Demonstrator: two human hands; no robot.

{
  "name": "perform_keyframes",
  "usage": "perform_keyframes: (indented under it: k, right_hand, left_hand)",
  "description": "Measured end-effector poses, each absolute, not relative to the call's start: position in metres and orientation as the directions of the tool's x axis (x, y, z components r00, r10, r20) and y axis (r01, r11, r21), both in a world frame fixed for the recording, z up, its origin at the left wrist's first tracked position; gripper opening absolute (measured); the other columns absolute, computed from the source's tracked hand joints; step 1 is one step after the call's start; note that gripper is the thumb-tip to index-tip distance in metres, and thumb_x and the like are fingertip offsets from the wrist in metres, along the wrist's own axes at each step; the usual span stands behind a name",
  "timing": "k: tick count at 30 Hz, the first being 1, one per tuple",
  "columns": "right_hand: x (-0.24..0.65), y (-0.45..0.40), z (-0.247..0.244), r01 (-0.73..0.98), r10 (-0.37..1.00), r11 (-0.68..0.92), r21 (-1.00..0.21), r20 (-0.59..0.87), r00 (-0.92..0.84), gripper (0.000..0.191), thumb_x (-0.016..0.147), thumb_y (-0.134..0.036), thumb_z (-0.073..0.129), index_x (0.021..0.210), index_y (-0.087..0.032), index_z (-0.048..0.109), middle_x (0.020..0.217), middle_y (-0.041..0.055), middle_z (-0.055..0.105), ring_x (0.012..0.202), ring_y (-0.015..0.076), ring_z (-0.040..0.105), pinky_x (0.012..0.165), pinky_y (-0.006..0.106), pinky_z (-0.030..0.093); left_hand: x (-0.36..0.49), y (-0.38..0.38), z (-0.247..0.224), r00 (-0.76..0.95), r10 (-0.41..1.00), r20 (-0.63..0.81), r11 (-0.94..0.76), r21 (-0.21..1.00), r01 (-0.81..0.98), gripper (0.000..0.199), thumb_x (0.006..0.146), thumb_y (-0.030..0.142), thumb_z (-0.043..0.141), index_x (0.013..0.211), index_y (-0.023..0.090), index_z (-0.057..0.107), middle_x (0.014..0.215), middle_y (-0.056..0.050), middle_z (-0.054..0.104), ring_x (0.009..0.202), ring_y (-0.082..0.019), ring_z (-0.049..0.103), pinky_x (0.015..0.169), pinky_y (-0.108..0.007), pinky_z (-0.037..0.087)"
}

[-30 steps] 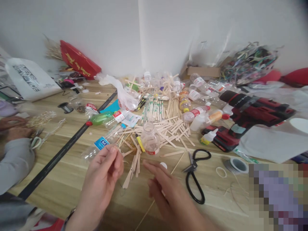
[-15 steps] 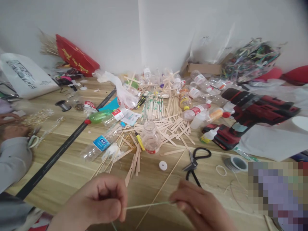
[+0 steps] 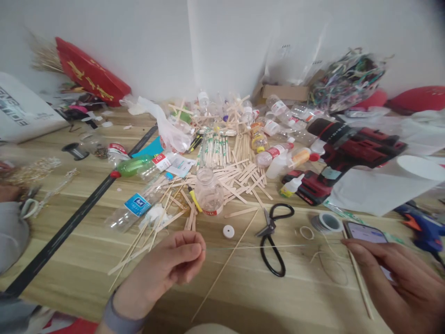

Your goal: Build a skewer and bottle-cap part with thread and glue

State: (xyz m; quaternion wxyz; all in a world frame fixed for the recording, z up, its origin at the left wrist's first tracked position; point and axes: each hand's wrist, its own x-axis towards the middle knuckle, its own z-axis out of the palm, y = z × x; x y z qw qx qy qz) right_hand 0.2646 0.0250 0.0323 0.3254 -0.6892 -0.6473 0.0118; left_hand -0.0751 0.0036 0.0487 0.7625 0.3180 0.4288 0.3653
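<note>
A thin pale string (image 3: 250,247) runs almost level above the wooden table, stretched between my two hands. My left hand (image 3: 177,260) pinches its left end between thumb and curled fingers. At the right, my right hand (image 3: 392,273) holds the other end between thumb and fingertips, partly covering a phone (image 3: 365,232). Beneath the string lie black-handled scissors (image 3: 273,239) and a long thin stick (image 3: 225,266). A white disc (image 3: 228,231) sits just beyond it. Near my right hand stand a spool of wire (image 3: 327,222) and a small ring (image 3: 306,233).
Behind are a clear jar (image 3: 208,192), scattered wooden sticks (image 3: 243,178) and plastic bottles. A red-black drill (image 3: 347,157) lies at the right, with a blue glue gun (image 3: 427,232) beyond my right hand. Another person's sleeve (image 3: 14,232) shows at the left edge.
My right hand has moved far to the right, so more string is stretched between the hands. My left hand is slightly higher and farther right. The view has shifted right, bringing the phone and glue gun into sight.
</note>
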Motion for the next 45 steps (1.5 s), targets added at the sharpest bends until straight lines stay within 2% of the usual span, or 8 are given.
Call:
perform_keyframes:
  k: [4, 14, 19, 21, 24, 37, 41, 45]
  right_hand:
    - [0.267, 0.022, 0.03, 0.912, 0.896, 0.006, -0.41, 0.407, 0.177, 0.036, 0.092, -0.053, 0.044, 0.089, -0.024, 0.064, 0.091, 0.0087, 0.066, 0.074, 0.0261, 0.063, 0.062, 0.036, 0.045]
    - [0.276, 0.028, 0.023, 0.966, 0.944, -0.072, -0.249, 0.295, 0.146, 0.037, 0.094, -0.046, 0.044, 0.093, -0.019, 0.069, 0.095, 0.012, 0.069, 0.068, 0.023, 0.067, 0.056, 0.033, 0.05]
    - [0.236, 0.02, 0.029, 0.856, 0.935, 0.215, -0.47, 0.354, -0.041, 0.034, 0.093, -0.042, 0.052, 0.117, -0.022, 0.066, 0.122, 0.0123, 0.066, 0.066, 0.0157, 0.068, 0.056, 0.026, 0.056]
    - [0.208, 0.013, 0.037, 0.71, 0.912, 0.401, -0.579, 0.33, -0.245, 0.024, 0.094, -0.033, 0.054, 0.11, -0.026, 0.07, 0.116, 0.0088, 0.07, 0.086, 0.0181, 0.071, 0.066, 0.024, 0.059]
    - [0.177, 0.008, 0.042, 0.563, 0.891, 0.451, -0.692, 0.31, -0.332, 0.024, 0.094, -0.021, 0.051, 0.108, -0.025, 0.071, 0.111, 0.0083, 0.071, 0.09, 0.0159, 0.071, 0.072, 0.022, 0.059]
    - [0.167, 0.019, 0.004, 0.584, 0.756, 0.627, -0.516, 0.583, -0.298, 0.016, 0.095, -0.011, 0.049, 0.102, -0.019, 0.061, 0.095, 0.0079, 0.065, 0.082, 0.0154, 0.068, 0.071, 0.024, 0.058]
    - [0.163, 0.023, -0.002, 0.545, 0.791, 0.592, -0.593, 0.557, -0.254, 0.013, 0.094, -0.009, 0.048, 0.095, -0.02, 0.056, 0.093, 0.0071, 0.061, 0.082, 0.0142, 0.065, 0.066, 0.022, 0.057]
    - [0.161, 0.025, -0.006, 0.525, 0.805, 0.575, -0.627, 0.55, -0.225, 0.013, 0.093, -0.009, 0.048, 0.094, -0.02, 0.053, 0.094, 0.0068, 0.059, 0.08, 0.0132, 0.063, 0.062, 0.02, 0.055]
  left_hand:
    - [-0.067, 0.004, 0.044, 0.423, 0.787, -0.449, 0.579, 0.773, -0.258, 0.035, 0.075, 0.048, 0.07, 0.068, 0.018, 0.054, 0.04, 0.012, 0.029, 0.038, -0.004, 0.015, 0.04, -0.02, 0.011]
    - [-0.044, 0.011, 0.047, 0.452, 0.77, -0.451, 0.58, 0.79, -0.199, 0.025, 0.074, 0.04, 0.069, 0.078, 0.016, 0.064, 0.043, 0.01, 0.037, 0.041, -0.005, 0.021, 0.043, -0.022, 0.015]
    - [-0.025, 0.014, 0.046, 0.367, 0.82, -0.439, 0.446, 0.892, 0.07, 0.029, 0.082, 0.044, 0.062, 0.083, 0.015, 0.065, 0.054, 0.006, 0.051, 0.048, -0.008, 0.035, 0.048, -0.023, 0.023]
    - [-0.02, 0.016, 0.044, 0.366, 0.824, -0.433, 0.407, 0.901, 0.151, 0.029, 0.084, 0.045, 0.06, 0.084, 0.016, 0.065, 0.058, 0.004, 0.055, 0.053, -0.01, 0.04, 0.051, -0.024, 0.026]
    - [-0.014, 0.018, 0.037, 0.361, 0.842, -0.401, 0.345, 0.915, 0.211, 0.033, 0.086, 0.048, 0.059, 0.08, 0.017, 0.065, 0.061, 0.003, 0.055, 0.057, -0.011, 0.043, 0.054, -0.025, 0.029]
    - [-0.003, 0.026, 0.026, 0.392, 0.792, -0.468, 0.507, 0.862, 0.004, 0.033, 0.086, 0.045, 0.055, 0.089, 0.014, 0.064, 0.061, 0.003, 0.056, 0.046, -0.007, 0.041, 0.044, -0.02, 0.027]
    - [-0.003, 0.025, 0.026, 0.293, 0.835, -0.465, 0.448, 0.885, 0.127, 0.037, 0.088, 0.047, 0.05, 0.1, 0.015, 0.063, 0.068, 0.001, 0.061, 0.043, -0.008, 0.044, 0.043, -0.022, 0.03]
    - [-0.001, 0.023, 0.027, 0.052, 0.976, -0.214, 0.179, 0.909, 0.376, 0.022, 0.087, 0.036, 0.052, 0.09, 0.018, 0.063, 0.084, -0.001, 0.062, 0.057, -0.01, 0.049, 0.055, -0.025, 0.038]
